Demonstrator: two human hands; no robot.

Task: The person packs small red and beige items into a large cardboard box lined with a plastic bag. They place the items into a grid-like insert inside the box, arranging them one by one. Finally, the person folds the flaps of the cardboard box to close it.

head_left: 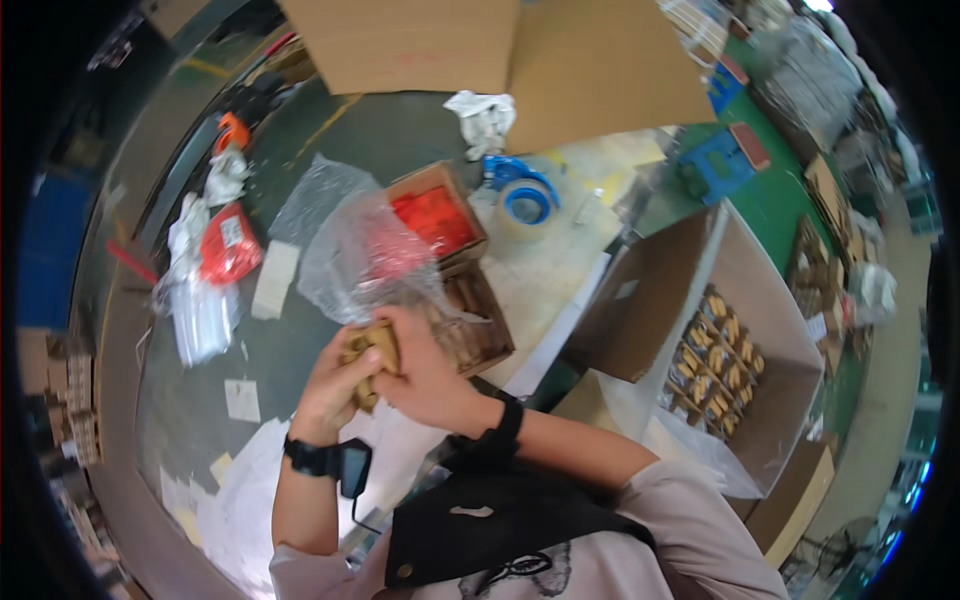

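Close in front of my chest, both hands meet around a small yellow-brown piece [374, 346] whose exact kind I cannot make out. My left hand [335, 388] is closed on it from the left. My right hand [432, 375] presses against it from the right, its fingertips partly hidden. Just beyond my hands lies a crumpled clear plastic bag [335, 265], partly over a small cardboard box [408, 185] with red packets [432, 220] inside. Beside my right hand, another small open box [497, 318] contains brownish pieces.
A large open carton [778, 290] at right contains rows of yellowish pieces in dividers [715, 360]. A blue tape dispenser [528, 203] sits beyond the small boxes. Big cardboard [610, 75] stands at the back. Red and clear plastic packages [230, 247] lie at left.
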